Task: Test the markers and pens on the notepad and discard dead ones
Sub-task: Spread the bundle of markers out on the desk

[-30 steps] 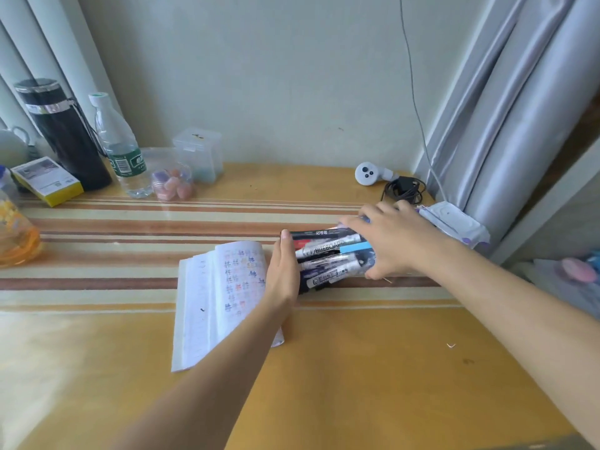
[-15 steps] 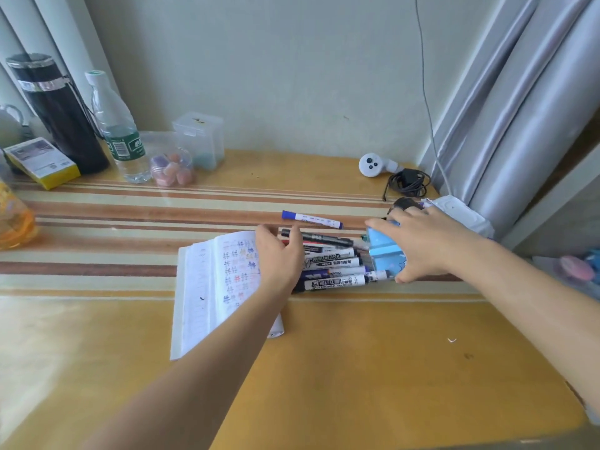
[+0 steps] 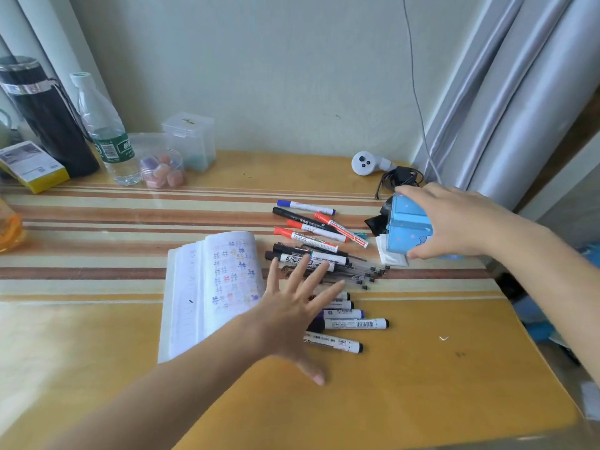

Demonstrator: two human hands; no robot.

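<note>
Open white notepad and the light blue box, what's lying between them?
Head view: loose red, black and blue markers and thin pens lie scattered there, the spread left hand over some.

At frame centre the left hand [image 3: 292,316] is spread flat, fingers straight, over scattered whiteboard markers [image 3: 354,323] and thin pens [image 3: 360,271] on the striped wooden table [image 3: 422,368]. Just left of it lies the open notepad [image 3: 207,287], its page covered with coloured marks. At centre right the right hand [image 3: 454,222] grips a tipped light-blue box [image 3: 406,228]. Red-capped markers [image 3: 305,238] lie between box and notepad. At upper left stand a black flask [image 3: 42,118] and a water bottle [image 3: 107,134].
</note>
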